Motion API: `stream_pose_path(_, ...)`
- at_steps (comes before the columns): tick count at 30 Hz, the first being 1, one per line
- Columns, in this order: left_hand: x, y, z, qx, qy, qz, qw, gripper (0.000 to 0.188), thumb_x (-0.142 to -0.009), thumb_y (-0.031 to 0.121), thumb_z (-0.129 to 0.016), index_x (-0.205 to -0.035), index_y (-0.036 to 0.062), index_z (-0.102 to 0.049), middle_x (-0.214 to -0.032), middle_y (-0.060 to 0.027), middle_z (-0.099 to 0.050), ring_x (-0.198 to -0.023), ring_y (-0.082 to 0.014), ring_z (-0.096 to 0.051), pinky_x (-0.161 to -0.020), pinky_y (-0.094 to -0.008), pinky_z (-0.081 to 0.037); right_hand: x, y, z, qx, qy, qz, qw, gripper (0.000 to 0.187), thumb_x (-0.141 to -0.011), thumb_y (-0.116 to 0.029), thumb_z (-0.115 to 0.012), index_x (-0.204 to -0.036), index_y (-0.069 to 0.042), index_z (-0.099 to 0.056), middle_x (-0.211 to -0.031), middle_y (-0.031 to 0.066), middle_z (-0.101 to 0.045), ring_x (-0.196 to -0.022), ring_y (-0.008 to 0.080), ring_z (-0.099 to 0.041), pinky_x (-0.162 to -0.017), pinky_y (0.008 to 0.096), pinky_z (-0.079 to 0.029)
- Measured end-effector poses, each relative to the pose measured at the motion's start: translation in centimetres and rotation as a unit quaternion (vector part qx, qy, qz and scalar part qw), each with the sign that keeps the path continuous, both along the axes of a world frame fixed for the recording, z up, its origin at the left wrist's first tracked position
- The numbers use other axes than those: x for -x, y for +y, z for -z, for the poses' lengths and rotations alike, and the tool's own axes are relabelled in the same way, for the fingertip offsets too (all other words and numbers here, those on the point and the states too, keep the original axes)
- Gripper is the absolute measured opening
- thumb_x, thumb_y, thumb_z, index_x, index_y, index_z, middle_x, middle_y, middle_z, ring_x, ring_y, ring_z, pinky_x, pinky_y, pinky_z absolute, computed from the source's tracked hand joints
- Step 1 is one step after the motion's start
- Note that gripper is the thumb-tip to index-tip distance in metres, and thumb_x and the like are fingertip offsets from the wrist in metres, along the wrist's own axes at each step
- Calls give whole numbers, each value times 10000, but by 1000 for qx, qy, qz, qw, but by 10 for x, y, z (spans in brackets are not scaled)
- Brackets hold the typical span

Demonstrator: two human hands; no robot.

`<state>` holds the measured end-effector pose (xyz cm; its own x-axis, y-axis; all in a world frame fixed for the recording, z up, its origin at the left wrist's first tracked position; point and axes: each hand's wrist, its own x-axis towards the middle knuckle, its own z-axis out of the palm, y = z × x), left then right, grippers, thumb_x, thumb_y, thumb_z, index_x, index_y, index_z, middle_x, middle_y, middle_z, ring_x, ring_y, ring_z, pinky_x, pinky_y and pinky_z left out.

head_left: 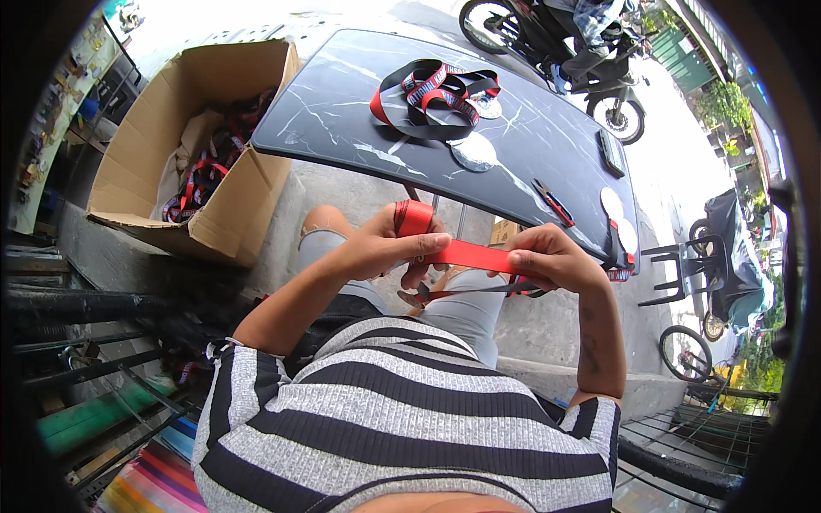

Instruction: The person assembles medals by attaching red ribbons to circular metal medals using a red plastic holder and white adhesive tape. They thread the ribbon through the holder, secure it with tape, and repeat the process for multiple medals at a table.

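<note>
A red ribbon (475,256) stretches between my two hands above my lap, just off the table's near edge. My left hand (395,244) is closed on it, with a turn of the ribbon wrapped over its fingers. At the other end my right hand (558,258) pinches the ribbon between thumb and fingers. Below the hands hangs a dark strap, with a small end piece (414,298) that I cannot make out. On the table, black and red printed ribbons (432,98) lie heaped beside a silver disc (475,152). Red-handled pliers (555,203) rest near the edge.
The dark marbled table (329,103) stands ahead. A black oblong object (611,154) and pale round discs (612,205) with ribbon lie at its right. An open cardboard box (128,171) of ribbons stands left. Beyond are a motorcycle (581,51) with a rider and a black chair (676,274).
</note>
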<state>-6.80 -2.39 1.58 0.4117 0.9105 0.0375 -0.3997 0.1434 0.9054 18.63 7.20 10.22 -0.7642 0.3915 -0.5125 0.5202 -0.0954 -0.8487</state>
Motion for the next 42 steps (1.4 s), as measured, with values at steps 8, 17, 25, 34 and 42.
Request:
stream_pose_path(8,-15,0,-10,0,-76,94,993,1385,-464,1026,-52,-1079,-99,-578,-889,-186,-673,-778,-256,-707,-643,-344,-585,51,-16,-28,-217,187,-164,944,225,-945,-215,-632,-905,6,-634,-750,44,-592,-665,120,-562,-596,279,-433)
stream_pose_path(17,-15,1,1,-53,-68,95,992,924,-728,714,-674,-1122,-115,-562,-801,-114,-661,-554,-131,-621,-764,-291,-517,-58,57,21,-697,1,189,692,312,-892,-254,-672,-1152,-85,-629,-1079,108,-647,-1100,289,-585,-974,404,-412)
stream_pose_path(25,-41,5,11,-4,-114,123,986,865,-669,583,-793,-1150,-101,-569,-701,7,-486,-626,-69,-487,-583,-198,-365,-209,168,93,-480,-433,346,680,1003,-647,-789,-656,-1237,16,-553,-1340,240,-485,-1330,387,-386,-1122,636,-127)
stream_pose_path(34,-31,-3,7,0,-168,182,969,904,-709,398,-802,-1330,-158,-452,-622,62,-442,-530,-35,-420,-534,-213,-341,-133,83,-18,-500,8,311,808,521,-702,-225,-851,-1129,-39,-618,-960,82,-703,-875,164,-674,-805,292,-522)
stream_pose_path(42,-64,-29,-10,5,-106,268,958,1265,-632,969,-372,-1460,15,-304,-1156,-137,-566,-787,-159,-614,-671,-260,-429,9,-67,-57,-565,323,57,757,215,-886,-183,-635,-934,-52,-473,-730,124,-589,-652,280,-652,-534,376,-476)
